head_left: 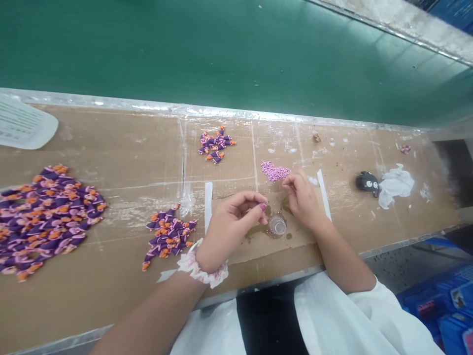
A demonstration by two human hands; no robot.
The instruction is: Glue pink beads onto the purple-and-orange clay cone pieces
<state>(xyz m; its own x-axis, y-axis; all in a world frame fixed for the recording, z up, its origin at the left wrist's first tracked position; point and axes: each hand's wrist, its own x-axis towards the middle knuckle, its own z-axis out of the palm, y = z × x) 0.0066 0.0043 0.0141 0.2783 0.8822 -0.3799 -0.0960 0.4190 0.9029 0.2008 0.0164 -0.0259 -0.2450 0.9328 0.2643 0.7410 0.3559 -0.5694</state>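
My left hand (236,214), with a white and pink scrunchie (203,266) on its wrist, is closed in a pinch above the cardboard. A small dark pink spot shows at the thumb tip; I cannot tell whether it is a nail or a held piece. My right hand (301,197) is also closed, thumb and fingertips together, beside a pile of tiny pink and purple pieces (274,171). Whatever it may hold is hidden. Between and below the hands stands a small clear cup (277,225), with wet spots on the cardboard around it.
Small purple, pink and orange figures lie in a large heap (51,217), a smaller heap (170,231) and a far group (216,144). To the right are a black round object with eyes (367,182) and a crumpled white tissue (397,186). A green surface (221,59) lies beyond the cardboard.
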